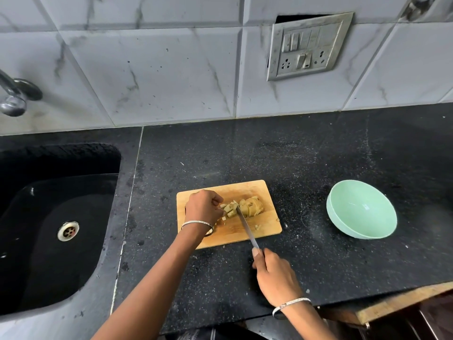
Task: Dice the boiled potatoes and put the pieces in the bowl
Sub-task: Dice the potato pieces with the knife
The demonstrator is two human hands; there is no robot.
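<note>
One knife (245, 228) in right hand (272, 274), left hand (202, 208) holding potato (252, 207)

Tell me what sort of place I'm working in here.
Most likely a home kitchen: a black stone counter with a sunken sink and tap on the left, a tiled wall behind, and a wooden cutting board carrying a half-diced potato.

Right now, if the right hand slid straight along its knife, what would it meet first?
Likely the cutting board's near edge, then the diced potato; how high the right hand holds the knife is unclear.
</note>
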